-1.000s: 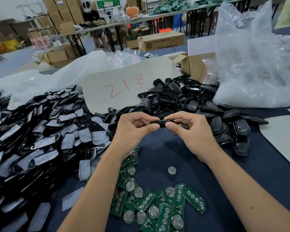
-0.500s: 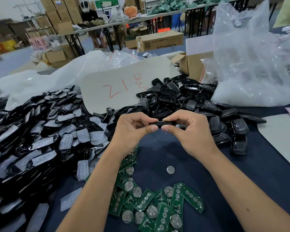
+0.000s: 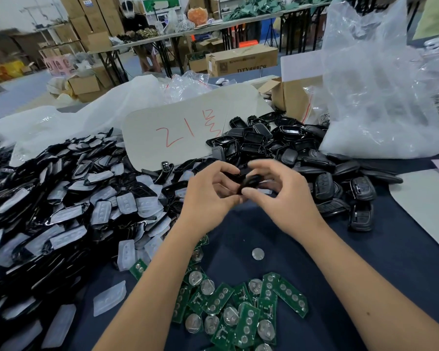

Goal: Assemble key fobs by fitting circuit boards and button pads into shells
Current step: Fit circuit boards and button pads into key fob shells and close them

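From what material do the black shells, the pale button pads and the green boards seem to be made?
Black oval shells: probably moulded plastic, with a soft sheen on curved faces. Pale translucent button pads: likely silicone rubber, milky and matt with raised bumps. Green circuit boards: rigid laminate with silvery metal contact dots.
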A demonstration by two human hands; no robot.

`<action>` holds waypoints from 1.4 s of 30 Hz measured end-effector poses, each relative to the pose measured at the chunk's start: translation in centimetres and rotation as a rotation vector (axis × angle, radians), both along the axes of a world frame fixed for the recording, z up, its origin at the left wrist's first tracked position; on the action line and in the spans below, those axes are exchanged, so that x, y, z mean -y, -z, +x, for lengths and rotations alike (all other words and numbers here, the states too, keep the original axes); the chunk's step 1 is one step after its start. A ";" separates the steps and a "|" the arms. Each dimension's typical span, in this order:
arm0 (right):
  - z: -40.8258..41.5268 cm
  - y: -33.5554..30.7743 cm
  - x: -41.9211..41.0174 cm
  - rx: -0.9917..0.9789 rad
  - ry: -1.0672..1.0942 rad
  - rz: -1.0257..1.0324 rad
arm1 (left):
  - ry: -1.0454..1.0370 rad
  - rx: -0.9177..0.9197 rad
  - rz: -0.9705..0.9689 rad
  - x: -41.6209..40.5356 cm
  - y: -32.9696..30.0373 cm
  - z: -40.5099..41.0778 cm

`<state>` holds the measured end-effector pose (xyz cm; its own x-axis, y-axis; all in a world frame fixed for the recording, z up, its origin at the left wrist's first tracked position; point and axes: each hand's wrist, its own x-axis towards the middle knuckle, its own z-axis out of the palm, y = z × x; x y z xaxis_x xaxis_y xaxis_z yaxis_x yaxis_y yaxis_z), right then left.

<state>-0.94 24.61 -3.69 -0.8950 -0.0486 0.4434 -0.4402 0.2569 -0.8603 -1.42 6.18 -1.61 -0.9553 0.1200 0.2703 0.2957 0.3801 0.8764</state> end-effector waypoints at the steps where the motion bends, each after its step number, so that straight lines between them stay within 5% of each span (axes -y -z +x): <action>1: -0.1 0.1 0.0 0.072 0.005 -0.083 | -0.017 0.082 0.095 -0.1 0.0 0.1; 5: -0.6 0.5 0.0 0.207 -0.007 -0.173 | 0.027 0.382 0.528 -0.6 0.0 0.3; 9: -0.4 0.9 0.6 0.241 -0.097 -0.172 | 0.140 0.513 0.700 -0.7 0.0 0.4; 25: -0.3 0.2 1.2 0.404 -0.122 -0.449 | 0.177 0.549 0.738 -0.9 0.1 0.2; 37: 0.0 0.5 1.7 0.356 0.038 -0.394 | 0.147 0.586 0.743 -0.8 0.1 0.2; 42: 0.0 0.4 1.8 0.358 0.168 -0.481 | 0.045 0.430 0.654 -1.4 -0.3 0.3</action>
<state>-0.93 22.79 -4.12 -0.9702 0.2364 0.0521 -0.0908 -0.1558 -0.9836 -1.11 7.60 -1.32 -0.9902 0.1047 -0.0930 -0.1172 -0.2569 0.9593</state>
